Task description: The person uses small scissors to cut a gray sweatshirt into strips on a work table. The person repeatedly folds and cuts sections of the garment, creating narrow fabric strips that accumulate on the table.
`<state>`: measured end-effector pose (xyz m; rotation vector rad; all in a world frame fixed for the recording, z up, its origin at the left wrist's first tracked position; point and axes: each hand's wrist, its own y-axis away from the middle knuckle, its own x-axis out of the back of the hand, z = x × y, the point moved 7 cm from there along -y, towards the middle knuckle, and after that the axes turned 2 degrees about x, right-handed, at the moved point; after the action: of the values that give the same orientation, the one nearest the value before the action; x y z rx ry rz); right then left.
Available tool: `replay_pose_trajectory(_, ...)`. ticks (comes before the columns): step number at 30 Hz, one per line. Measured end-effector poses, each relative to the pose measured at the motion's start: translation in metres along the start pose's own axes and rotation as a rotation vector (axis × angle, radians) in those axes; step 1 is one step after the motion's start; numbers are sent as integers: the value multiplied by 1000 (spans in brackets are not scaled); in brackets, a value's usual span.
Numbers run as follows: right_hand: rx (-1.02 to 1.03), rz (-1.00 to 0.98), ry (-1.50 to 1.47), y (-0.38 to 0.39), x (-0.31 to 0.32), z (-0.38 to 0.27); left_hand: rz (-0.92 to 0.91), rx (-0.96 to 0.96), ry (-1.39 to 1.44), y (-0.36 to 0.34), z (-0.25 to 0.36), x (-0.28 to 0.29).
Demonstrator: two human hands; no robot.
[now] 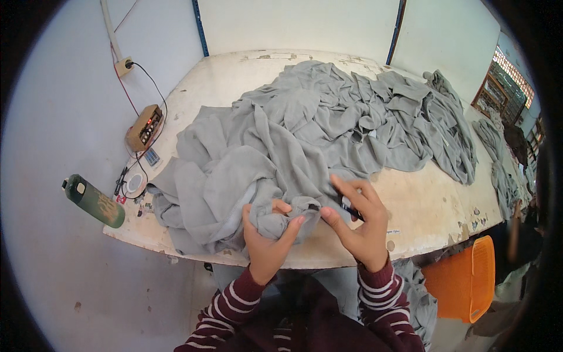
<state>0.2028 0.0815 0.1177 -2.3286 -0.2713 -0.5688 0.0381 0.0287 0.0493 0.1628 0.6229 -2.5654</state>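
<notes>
A large heap of grey garments [293,111] covers much of the table in front of me. Near the front edge, my left hand [268,243] pinches a bunched fold of a grey garment [272,224] between thumb and fingers. My right hand [362,226] is just to its right, with a small black tool [352,212] held in the palm under its fingers. Most of that tool is hidden, so its exact kind does not show. The right thumb tip is close to the gathered cloth, and the right index finger is raised and slightly blurred.
On the left stand a green bottle [94,201] and a brown box with knobs and red lights [144,128], its cables trailing. An orange plastic basket [460,278] is at the lower right below the table [422,199]. More grey cloth [498,167] hangs at the far right.
</notes>
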Motion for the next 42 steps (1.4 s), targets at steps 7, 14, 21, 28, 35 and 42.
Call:
replay_pose_trajectory(7,39,-117,205,4,-5,-24,48,-184,-181,10,2,-8)
replay_pose_trajectory(14,5,-117,124,0,-6,-14,52,-69,-131,11,-4,-6)
replay_pose_trajectory(21,32,-23,-139,-14,-7,-7,37,-26,-66,9,-1,-7)
replay_pose_trajectory(28,-229,-438,-663,-51,-38,31,-245,376,436,14,-20,-20)
replay_pose_trajectory(35,-221,-462,-323,-26,-36,44,-341,613,658,12,-33,-14)
replay_pose_trajectory(42,-46,-325,-516,-14,-49,32,-219,731,728,16,-37,-21)
